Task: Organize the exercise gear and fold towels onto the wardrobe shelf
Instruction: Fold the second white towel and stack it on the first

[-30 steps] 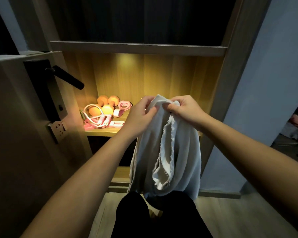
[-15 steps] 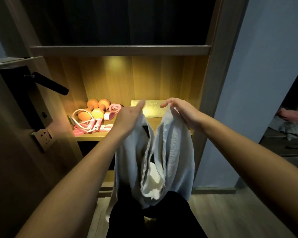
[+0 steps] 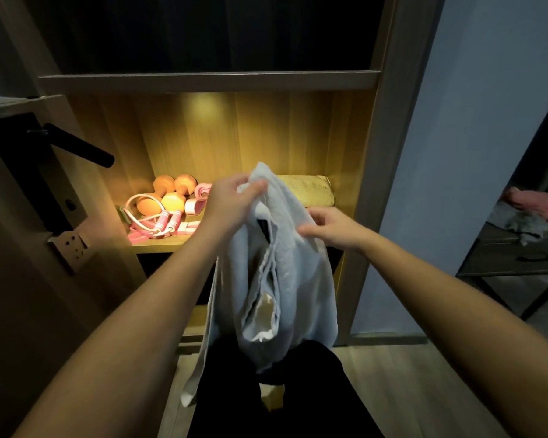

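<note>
Lit wooden wardrobe shelf (image 3: 159, 248). Left half: orange dumbbells (image 3: 168, 197) at the rear, a pink jump rope (image 3: 159, 221) lying in front of them, pink heart-shaped pieces (image 3: 196, 203) just beside. Right rear: one folded towel (image 3: 307, 189), lying flat.

1. The left hand (image 3: 234, 200) is bare, and warm yellow light falls across its back and knuckles.
2. The right hand (image 3: 332, 227) is bare as well, with slim fingers, and it lies in dimmer light than the other.
3. The left forearm (image 3: 159, 305) is uncovered from the wrist down to the lower frame edge. The wide lens makes it look broad near the camera.
4. The right forearm (image 3: 440, 289) is likewise uncovered from the wrist to the right frame edge.
5. Black trousers (image 3: 314, 390) cover both legs at the bottom centre. The fabric looks plain and matte, and the light is too dim to show seams or texture.
</note>
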A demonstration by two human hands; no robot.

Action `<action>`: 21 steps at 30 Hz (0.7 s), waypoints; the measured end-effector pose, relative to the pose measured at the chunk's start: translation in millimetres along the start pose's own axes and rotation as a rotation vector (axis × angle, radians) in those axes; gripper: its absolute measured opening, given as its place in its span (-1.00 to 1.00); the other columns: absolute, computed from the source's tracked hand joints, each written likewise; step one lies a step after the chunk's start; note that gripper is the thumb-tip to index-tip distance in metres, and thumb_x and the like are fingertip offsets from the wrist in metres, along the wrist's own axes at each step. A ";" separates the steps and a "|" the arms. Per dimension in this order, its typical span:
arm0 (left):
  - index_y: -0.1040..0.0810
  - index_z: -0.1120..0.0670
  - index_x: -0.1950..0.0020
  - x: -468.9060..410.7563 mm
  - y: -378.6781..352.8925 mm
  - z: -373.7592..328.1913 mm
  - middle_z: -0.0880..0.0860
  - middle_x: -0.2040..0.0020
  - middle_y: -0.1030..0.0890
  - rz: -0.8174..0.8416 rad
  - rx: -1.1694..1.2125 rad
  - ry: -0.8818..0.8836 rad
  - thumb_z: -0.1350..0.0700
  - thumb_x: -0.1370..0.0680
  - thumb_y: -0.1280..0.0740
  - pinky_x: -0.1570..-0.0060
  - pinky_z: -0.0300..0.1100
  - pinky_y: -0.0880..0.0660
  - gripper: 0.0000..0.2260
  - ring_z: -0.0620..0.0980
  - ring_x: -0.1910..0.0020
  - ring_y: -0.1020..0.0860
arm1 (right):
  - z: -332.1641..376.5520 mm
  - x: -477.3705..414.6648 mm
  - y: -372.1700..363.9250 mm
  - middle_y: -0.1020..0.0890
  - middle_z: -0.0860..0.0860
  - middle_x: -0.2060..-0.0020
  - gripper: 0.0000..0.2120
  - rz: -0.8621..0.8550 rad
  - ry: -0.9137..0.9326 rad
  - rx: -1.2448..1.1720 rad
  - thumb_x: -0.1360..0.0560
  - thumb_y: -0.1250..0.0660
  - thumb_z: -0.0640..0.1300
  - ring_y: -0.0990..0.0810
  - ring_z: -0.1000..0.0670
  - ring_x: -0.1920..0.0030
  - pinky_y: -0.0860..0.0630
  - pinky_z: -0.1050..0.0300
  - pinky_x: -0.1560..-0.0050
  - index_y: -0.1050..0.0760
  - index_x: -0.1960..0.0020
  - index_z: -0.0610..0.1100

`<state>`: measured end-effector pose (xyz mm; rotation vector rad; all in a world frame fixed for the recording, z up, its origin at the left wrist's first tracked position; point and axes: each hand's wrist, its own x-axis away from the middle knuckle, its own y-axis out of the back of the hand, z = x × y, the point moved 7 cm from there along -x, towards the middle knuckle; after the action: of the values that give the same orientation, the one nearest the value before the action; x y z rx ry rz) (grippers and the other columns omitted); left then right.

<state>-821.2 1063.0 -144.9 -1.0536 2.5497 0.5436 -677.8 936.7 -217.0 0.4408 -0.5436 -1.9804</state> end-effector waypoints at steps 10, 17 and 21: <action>-0.63 0.02 0.21 -4.8 24.6 2.7 -0.02 0.27 -0.65 -0.146 0.231 0.031 0.16 -0.53 -0.37 0.12 -0.12 -0.50 -0.86 0.00 0.23 -0.59 | -142.6 38.5 -45.7 -0.61 -0.17 0.04 -0.76 0.091 -0.351 0.256 -0.44 -0.44 -0.12 -0.60 -0.14 0.00 -0.56 0.00 -0.03 -0.55 -0.02 -0.25; -0.66 0.00 0.25 -2.7 21.0 6.0 0.01 0.26 -0.67 -0.099 0.272 0.052 0.10 -0.48 -0.40 0.12 -0.09 -0.52 -0.89 0.02 0.23 -0.61 | -194.0 70.0 -51.0 -0.49 -0.06 0.26 -0.86 -0.010 -0.453 0.391 -0.45 -0.28 -0.27 -0.47 -0.10 0.17 -0.34 0.08 0.22 -0.35 0.24 -0.14; -0.65 0.02 0.24 -6.8 30.8 -0.3 0.01 0.27 -0.66 -0.104 0.280 0.019 0.09 -0.44 -0.40 0.13 -0.10 -0.51 -0.92 0.01 0.25 -0.59 | -230.1 96.6 -30.8 -0.53 -0.12 0.20 -0.79 -0.221 -0.685 0.439 -0.46 -0.25 -0.31 -0.51 -0.18 0.10 -0.39 0.08 0.14 -0.31 0.29 -0.11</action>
<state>-838.9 1087.1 -135.0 -1.0827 2.4776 0.1434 -622.8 819.8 -432.8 0.0666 -1.4276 -2.2085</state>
